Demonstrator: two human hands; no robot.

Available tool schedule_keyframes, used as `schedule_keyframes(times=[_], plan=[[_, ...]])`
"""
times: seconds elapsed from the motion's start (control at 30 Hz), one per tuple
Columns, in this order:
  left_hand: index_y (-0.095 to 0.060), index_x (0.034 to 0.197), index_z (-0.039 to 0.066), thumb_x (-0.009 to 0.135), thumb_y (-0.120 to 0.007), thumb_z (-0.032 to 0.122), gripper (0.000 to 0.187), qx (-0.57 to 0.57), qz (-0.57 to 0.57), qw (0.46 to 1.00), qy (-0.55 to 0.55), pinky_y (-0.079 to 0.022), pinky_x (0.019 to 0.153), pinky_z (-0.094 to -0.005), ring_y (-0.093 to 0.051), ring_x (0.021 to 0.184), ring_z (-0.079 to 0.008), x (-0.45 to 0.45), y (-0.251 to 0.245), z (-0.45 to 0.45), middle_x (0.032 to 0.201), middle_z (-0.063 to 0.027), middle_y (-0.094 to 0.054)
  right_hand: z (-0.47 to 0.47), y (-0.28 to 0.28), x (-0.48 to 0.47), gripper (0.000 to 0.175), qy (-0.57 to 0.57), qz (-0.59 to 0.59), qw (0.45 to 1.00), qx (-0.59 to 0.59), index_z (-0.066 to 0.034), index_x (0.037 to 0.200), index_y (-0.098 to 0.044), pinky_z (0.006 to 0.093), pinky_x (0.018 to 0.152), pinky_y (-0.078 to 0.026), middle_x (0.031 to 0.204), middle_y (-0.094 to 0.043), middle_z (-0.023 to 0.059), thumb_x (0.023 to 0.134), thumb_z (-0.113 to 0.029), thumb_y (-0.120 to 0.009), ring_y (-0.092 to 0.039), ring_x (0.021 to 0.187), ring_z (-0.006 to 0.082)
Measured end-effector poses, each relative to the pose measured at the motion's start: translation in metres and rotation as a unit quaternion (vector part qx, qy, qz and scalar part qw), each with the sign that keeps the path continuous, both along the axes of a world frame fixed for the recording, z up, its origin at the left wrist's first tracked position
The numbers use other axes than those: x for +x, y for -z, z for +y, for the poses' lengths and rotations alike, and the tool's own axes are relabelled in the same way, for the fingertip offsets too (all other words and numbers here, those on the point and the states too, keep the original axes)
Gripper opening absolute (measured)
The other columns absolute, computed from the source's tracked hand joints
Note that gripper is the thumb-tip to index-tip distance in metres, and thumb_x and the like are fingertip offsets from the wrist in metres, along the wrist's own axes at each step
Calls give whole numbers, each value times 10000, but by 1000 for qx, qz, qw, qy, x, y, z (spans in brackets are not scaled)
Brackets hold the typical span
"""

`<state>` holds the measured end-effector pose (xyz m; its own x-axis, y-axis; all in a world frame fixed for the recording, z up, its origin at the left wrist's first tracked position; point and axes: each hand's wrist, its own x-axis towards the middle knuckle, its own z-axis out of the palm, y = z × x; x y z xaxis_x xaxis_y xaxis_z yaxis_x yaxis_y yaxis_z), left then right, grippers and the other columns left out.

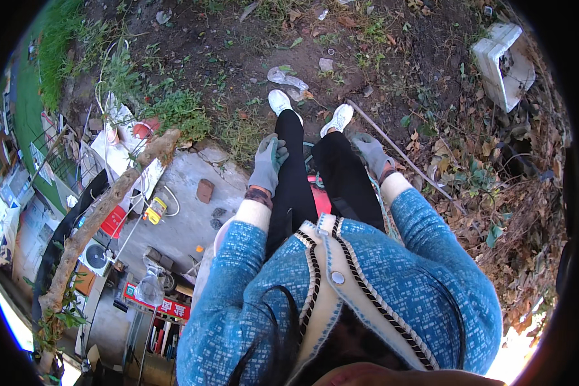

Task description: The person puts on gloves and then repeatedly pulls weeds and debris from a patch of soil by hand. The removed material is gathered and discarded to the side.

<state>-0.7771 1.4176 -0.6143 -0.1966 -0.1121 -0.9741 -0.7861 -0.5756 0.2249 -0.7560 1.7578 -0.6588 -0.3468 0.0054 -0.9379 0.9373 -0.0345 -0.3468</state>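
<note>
My left hand (268, 164), in a grey work glove, is beside my left black trouser leg (289, 169) with its fingers curled. I cannot tell whether it holds anything. To the right of my other leg is my right hand (370, 152), gloved alike; its palm side is hidden. A pale teal rope (388, 212) runs down near the right wrist, and more of it shows between my legs. Also between them is a pinkish-red object (322, 199), mostly covered by my legs and jacket. A long thin pole (405, 154) slants across the ground just beyond my right hand.
A crumpled clear plastic bottle (287, 79) lies ahead of my white shoes (338, 119). At the right stands a broken white foam box (504, 67) among dry leaves. A tree branch (106, 207) crosses the left side over concrete, near a brick (205, 190) and a yellow device (155, 211).
</note>
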Motion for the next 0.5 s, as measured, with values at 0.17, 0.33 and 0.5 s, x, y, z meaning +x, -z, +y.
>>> schedule_keyframes(times=[0.17, 0.33, 0.5], plan=[[-603, 1255, 162, 1033, -585, 226, 232, 34, -6, 997, -62, -577, 693, -340, -649, 728, -125, 14, 15, 34, 958, -10, -697, 63, 33, 20, 323, -41, -39, 995, 77, -65, 1209, -649, 316, 711, -523, 924, -712, 48, 929, -224, -679, -654, 797, 169], [-594, 1285, 157, 1030, -587, 240, 268, 72, -17, 997, -17, -584, 700, -327, -644, 740, -126, 1, 49, 74, 992, -10, -698, 83, 84, 23, 327, -93, -81, 983, 139, -41, 1181, -681, 332, 752, -531, 980, -727, 83, 912, -227, -668, -678, 852, 182], [-589, 1305, 152, 1037, -575, 244, 284, 76, -27, 996, 25, -571, 760, -338, -649, 799, -139, -10, 106, 84, 1024, -13, -693, 48, 147, 4, 381, -49, -20, 997, 47, 5, 1219, -669, 305, 864, -518, 1079, -731, 114, 925, -237, -654, -673, 991, 189]])
